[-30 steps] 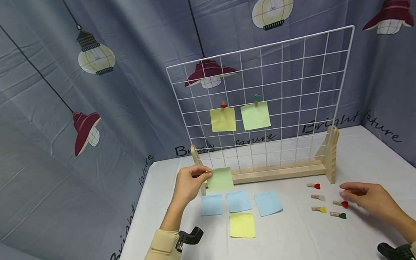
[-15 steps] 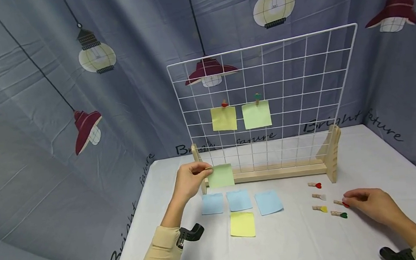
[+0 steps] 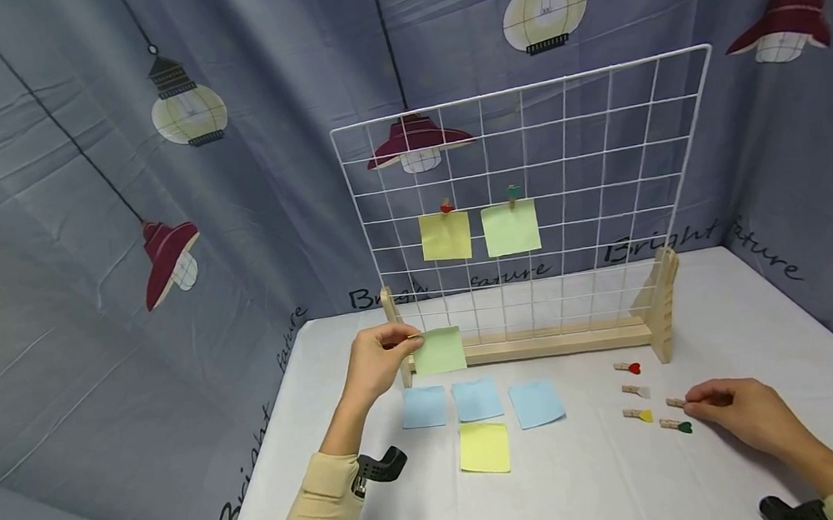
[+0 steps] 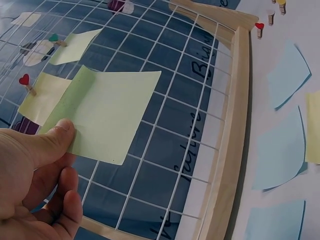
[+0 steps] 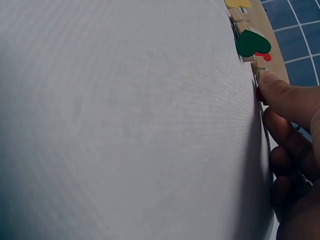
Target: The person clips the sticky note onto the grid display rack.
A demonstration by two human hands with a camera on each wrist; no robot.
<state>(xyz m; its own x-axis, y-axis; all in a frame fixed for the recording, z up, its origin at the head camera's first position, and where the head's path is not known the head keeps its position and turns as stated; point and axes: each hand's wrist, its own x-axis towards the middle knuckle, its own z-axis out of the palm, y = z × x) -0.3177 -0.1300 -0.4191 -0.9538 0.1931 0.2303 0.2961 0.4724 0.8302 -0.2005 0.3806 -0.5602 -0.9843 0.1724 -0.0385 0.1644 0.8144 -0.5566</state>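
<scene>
My left hand pinches a light green sticky note by its left edge, in front of the white wire grid. In the left wrist view the thumb lies on the note's curled edge. On the right, my right hand pinches the heart end of a small wooden clothespin on the table; its red heart is mostly hidden by the fingers. Beside it lie clothespins with a green heart, a yellow heart, a whitish heart and a red heart.
A yellow note and a green note hang clipped on the grid, which stands in a wooden base. Several blue notes and one yellow note lie on the white table. A patterned curtain surrounds it.
My right hand has come down onto the red-heart clothespin and now covers its heart. The left hand has lifted the green note very slightly.
</scene>
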